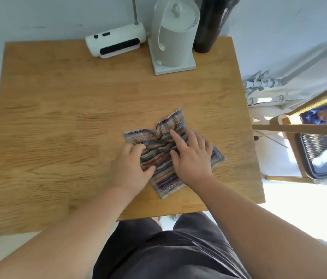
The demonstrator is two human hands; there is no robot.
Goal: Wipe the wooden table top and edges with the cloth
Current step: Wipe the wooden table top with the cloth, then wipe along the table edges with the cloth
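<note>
A striped, multicoloured cloth [163, 158] lies rumpled on the wooden table [68, 127], right of its middle and toward the near edge. My left hand [132, 168] lies on the cloth's left part, its fingers curled into the bunched fabric and its thumb laid over a fold. My right hand [191, 156] presses on the right part with fingers spread and fairly straight, the index finger pointing away from me. Both forearms reach in from the bottom of the frame.
At the table's far edge stand a white device with black slots [116, 42], a white kettle on its base [173, 35] and a tall black bottle [212, 23]. A wooden chair [299, 127] and white pipes [263, 85] are to the right. My dark-clothed lap is at the near edge.
</note>
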